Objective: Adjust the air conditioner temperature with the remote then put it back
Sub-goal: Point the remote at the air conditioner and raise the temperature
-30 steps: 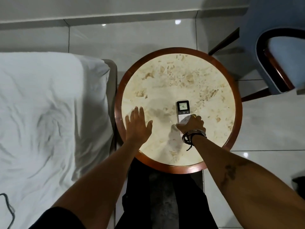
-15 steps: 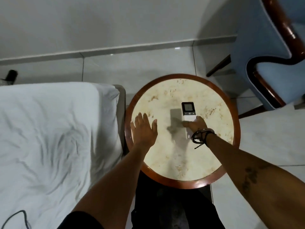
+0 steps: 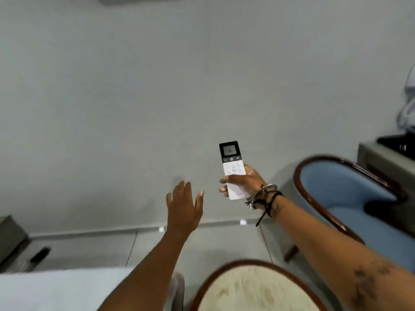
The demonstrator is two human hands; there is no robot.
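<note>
A: Head view. Right hand (image 3: 243,181) up in front of the wall, fingers wrapped round the lower half of the remote (image 3: 232,169), thumb across its face. Remote upright, screen end far, clear of the round table (image 3: 233,268) at near bottom.

B: Left hand (image 3: 184,204)?

A: Empty, fingers spread, raised left of the remote and apart from it.

B: How will it handle?

A: Judging by looks: light, rigid plastic, smooth casing, likely a bit slippery. The low grip suits it, screen and top buttons uncovered.

B: Air conditioner?

A: Pale edge at far top (image 3: 139,0), possibly the unit; cannot tell. Blue chair (image 3: 350,194) right.

B: Other views?

A: None.
</note>
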